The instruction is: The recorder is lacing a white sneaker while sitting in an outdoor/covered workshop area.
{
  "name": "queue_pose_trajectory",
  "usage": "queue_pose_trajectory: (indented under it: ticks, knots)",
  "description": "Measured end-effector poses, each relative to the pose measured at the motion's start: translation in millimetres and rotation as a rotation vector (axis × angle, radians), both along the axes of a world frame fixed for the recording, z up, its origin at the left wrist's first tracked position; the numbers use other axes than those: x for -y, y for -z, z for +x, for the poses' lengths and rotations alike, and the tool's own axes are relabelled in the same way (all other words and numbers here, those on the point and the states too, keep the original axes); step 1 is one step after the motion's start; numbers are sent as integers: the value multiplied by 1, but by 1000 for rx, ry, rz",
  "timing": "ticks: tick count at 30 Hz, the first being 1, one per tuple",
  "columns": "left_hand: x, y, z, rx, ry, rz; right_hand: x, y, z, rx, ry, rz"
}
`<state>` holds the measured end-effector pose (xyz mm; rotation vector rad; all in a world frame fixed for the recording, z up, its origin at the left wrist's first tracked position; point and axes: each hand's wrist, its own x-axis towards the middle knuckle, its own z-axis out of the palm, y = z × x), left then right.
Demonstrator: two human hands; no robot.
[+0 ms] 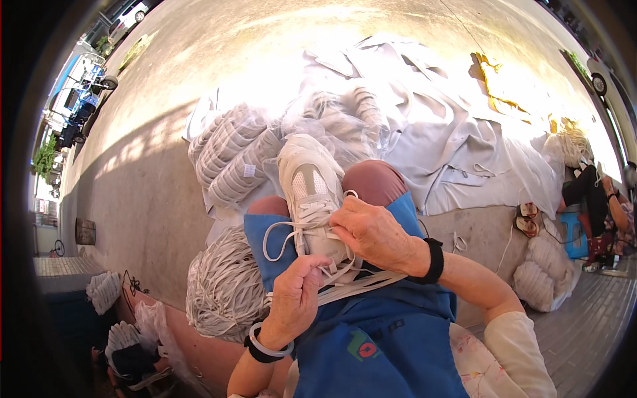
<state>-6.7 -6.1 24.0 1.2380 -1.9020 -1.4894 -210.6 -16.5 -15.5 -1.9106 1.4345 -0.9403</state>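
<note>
A cream-coloured sneaker (300,158) rests between my knees on my lap, its toe pointing away from me. Pale shoelace (313,213) crosses its upper, and a loose loop hangs out to the left. Over the right side of the lacing is my right hand (379,233), fingers pinched on the lace. My left hand (296,295) is closed near the shoe's collar, thumb and forefinger together on a lace strand. More loose laces (358,286) lie across the blue apron (398,345) on my lap.
A big heap of pale laces (225,285) sits left of my knee. Bagged stacks of shoe parts (232,152) lie ahead on a pale sheet (431,146). At the right are a blue stool (574,235), a stuffed bag (545,275) and a seated person (620,219).
</note>
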Motion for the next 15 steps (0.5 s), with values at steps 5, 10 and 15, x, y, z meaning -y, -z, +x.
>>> queue_pose_trajectory:
  ticks: [5,10,15]
  knots:
    - [19,8,-6,133,-125,-140,3,-2,2,-77,13,19]
    - [33,30,-8,241,-162,-422,4,2,6,24,-8,58]
    - [34,25,-10,284,-147,-565,3,-8,10,-78,15,113]
